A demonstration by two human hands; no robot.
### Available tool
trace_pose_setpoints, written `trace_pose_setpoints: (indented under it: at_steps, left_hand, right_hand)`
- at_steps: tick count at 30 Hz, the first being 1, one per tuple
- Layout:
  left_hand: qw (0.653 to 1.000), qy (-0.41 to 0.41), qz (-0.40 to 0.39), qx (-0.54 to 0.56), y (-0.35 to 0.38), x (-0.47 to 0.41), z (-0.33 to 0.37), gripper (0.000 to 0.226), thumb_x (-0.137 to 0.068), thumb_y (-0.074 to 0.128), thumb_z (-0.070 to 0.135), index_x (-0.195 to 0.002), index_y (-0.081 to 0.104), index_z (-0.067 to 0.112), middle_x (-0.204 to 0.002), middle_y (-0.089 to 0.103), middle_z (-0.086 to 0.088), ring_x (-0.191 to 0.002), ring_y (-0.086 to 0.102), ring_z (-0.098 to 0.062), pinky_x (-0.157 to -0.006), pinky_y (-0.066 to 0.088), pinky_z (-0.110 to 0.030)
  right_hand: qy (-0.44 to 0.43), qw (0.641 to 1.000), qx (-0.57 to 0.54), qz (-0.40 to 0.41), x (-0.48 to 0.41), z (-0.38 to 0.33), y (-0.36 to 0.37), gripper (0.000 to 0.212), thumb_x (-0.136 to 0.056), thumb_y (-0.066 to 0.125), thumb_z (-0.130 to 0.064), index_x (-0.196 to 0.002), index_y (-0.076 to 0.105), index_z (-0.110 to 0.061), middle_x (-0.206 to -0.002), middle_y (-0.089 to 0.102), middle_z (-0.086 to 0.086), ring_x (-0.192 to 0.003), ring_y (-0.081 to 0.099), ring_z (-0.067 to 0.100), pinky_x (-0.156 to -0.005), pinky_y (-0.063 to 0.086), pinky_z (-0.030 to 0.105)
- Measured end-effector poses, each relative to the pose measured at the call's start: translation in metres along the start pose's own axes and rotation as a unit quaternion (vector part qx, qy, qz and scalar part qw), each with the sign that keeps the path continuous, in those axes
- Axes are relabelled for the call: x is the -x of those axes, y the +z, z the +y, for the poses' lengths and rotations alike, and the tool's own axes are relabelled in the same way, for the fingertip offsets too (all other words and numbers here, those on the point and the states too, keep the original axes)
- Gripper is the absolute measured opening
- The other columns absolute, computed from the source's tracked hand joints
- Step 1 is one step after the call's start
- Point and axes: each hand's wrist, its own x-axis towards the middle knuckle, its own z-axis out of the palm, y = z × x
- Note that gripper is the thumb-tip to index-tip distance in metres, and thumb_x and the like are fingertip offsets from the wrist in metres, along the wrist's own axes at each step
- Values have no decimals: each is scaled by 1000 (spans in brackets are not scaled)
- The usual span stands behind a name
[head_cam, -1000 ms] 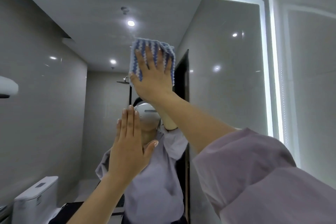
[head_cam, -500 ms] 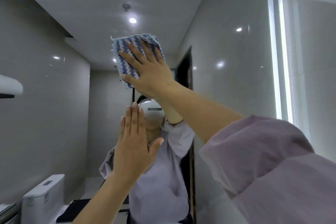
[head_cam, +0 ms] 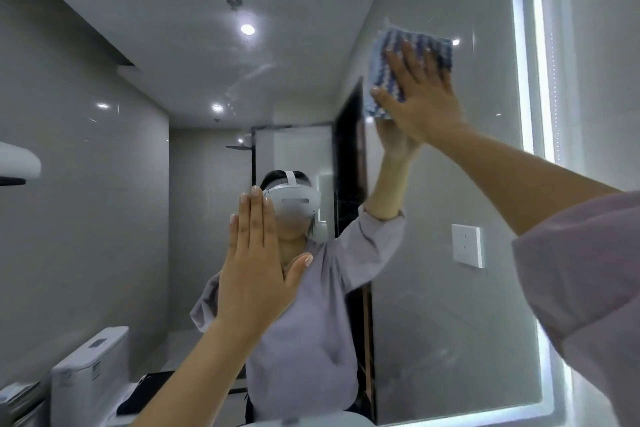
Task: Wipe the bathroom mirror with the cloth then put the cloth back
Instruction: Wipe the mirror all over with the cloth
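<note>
A large wall mirror (head_cam: 450, 305) with a lit white border fills the view. My right hand (head_cam: 419, 97) presses a blue-and-white striped cloth (head_cam: 391, 55) flat against the glass near the upper right corner, fingers spread over it. My left hand (head_cam: 254, 263) rests flat on the glass lower down in the middle, fingers straight and together, holding nothing. Faint smears show on the glass to the upper left of centre.
The lit mirror border (head_cam: 540, 87) runs down the right side, with a grey tiled wall (head_cam: 599, 45) beyond it. The reflection shows a toilet cistern (head_cam: 90, 367) at lower left, a wall socket (head_cam: 467, 244), a dark doorway and a person in a lilac shirt.
My right hand has swept the cloth across the glass from upper centre to the upper right. The left hand has stayed flat on the mirror.
</note>
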Motion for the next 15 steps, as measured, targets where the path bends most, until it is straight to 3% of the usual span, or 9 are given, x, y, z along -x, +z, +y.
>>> trace_pose_setpoints:
  at_steps: [6,15]
  left_hand:
    - [1000,-4,1,-1,1,0,1,95,-84,6,69,-146,-16,1,-155,-26,-14,-144,-24,-25,-118,-15,-34]
    - [1000,-3,-3,-5,2,0,0,96,-83,6,69,-147,-12,0,-156,-22,-15,-144,-22,-25,-118,-14,-35]
  right_hand:
    - [148,988,-27,-22,26,66,-3,72,-96,20,-64,-153,-9,-32,-162,-12,-2,-148,-14,25,-118,-12,44]
    - [187,982,-24,8,41,49,13,67,-99,14,-58,-152,-12,-26,-161,-16,6,-147,-17,31,-118,-10,52]
